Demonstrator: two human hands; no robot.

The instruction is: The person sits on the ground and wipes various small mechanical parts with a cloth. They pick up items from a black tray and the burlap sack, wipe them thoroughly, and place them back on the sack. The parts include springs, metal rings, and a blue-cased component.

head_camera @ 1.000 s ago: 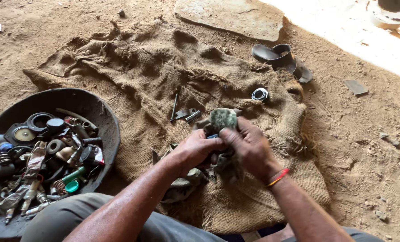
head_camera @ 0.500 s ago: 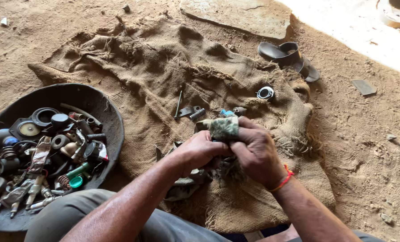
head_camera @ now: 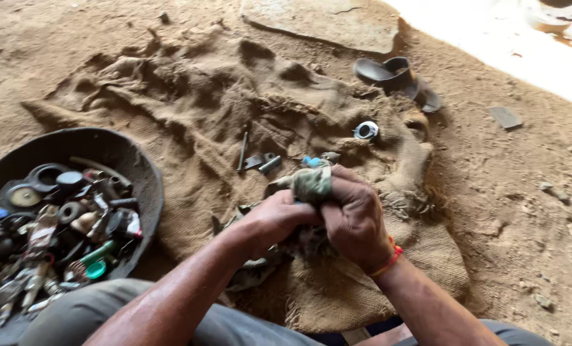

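1. Left hand (head_camera: pixel 274 219): grip closed on the lower part of a greenish, grimy crumpled cloth (head_camera: pixel 310 184), just below frame centre.
2. Right hand (head_camera: pixel 355 214): grip closed over the same cloth from the 3 o'clock side, fingers (head_camera: pixel 343 192) curled around it; an orange-red thread band (head_camera: pixel 388 261) sits on the wrist. Both hands touch each other around the cloth.
3. Brown burlap sack (head_camera: pixel 190 115): spread flat and wrinkled on the sandy ground (head_camera: pixel 523 192), under both hands.
4. On the sack, at 12 o'clock from the hands: a thin dark metal rod (head_camera: pixel 242 150), a short grey metal piece (head_camera: pixel 270 164) just beside it, and a small blue item (head_camera: pixel 310 161) touching the cloth's upper edge.
5. White-and-black round ring part (head_camera: pixel 365 131): on the sack, at 1 o'clock from the hands.
6. Dark rubber sandal (head_camera: pixel 395 75): at the sack's far edge, 1 o'clock, well apart from the hands.
7. Round black shallow pan (head_camera: pixel 116 150): at 9 o'clock, full of mixed small metal and plastic parts, including a green plastic piece (head_camera: pixel 96 259).
8. Flat grey stone slab (head_camera: pixel 324 25): at 12 o'clock, beyond the sack.
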